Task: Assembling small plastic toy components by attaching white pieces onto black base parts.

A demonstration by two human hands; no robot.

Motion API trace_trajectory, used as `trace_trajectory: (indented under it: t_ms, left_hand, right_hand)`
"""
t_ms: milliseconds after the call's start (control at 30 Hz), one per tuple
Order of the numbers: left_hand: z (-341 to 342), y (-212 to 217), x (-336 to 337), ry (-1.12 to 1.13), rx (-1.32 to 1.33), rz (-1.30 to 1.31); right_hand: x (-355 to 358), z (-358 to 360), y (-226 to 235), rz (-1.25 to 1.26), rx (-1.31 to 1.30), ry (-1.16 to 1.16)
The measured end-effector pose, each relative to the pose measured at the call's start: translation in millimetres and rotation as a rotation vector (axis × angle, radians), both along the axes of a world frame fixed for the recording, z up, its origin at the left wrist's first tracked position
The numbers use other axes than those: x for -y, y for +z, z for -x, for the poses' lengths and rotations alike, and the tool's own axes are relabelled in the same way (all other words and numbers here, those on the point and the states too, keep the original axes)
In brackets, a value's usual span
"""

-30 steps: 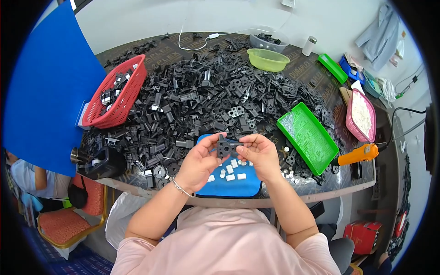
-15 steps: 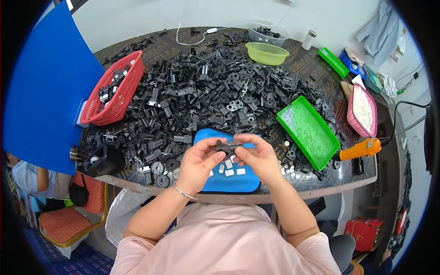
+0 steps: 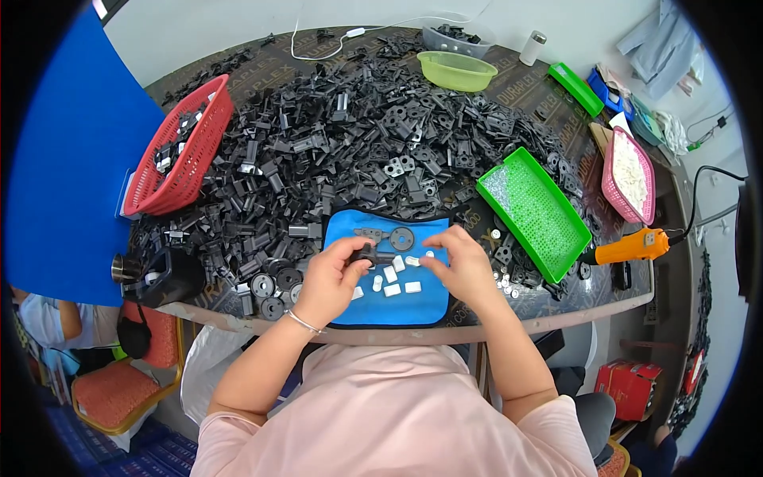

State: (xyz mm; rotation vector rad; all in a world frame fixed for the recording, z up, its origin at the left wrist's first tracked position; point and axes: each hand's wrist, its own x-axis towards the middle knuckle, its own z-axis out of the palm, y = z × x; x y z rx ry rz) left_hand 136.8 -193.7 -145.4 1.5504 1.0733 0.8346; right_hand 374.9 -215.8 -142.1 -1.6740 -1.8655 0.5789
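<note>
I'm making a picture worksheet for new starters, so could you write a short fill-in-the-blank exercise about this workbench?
1. The left hand holds a part coloured ____.
2. Several loose white pieces lie on a mat coloured ____.
3. A bracelet is worn on the person's ____ wrist.
4. From the person's side, the orange tool lies to the ____ of the large green tray.

Missing words: black; blue; left; right.
</note>
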Motion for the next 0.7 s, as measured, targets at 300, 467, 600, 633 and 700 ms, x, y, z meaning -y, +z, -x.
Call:
trace_trajectory:
  t_ms: [300, 467, 600, 633, 700]
  left_hand:
    - [-50, 2, -32, -0.419, -0.366, -0.421]
    - [-62, 7, -34, -0.471, -0.647, -0.579]
    - [-84, 10, -20, -0.539, -0.869, -0.737]
    - [-84, 13, -22, -0.536, -0.873, -0.736]
    - [-82, 19, -26, -0.503, -0.796, -0.632]
  right_hand:
    - [6, -2, -9, 0.064, 0.172, -0.006]
    - [2, -7, -17, 0.050, 0.146, 0.003]
    - [-1, -15, -19, 0.050, 0.118, 0.003]
    - [-1, -18, -19, 0.037, 0.097, -0.007]
    - [1, -20, -14, 0.032, 0.092, -0.006]
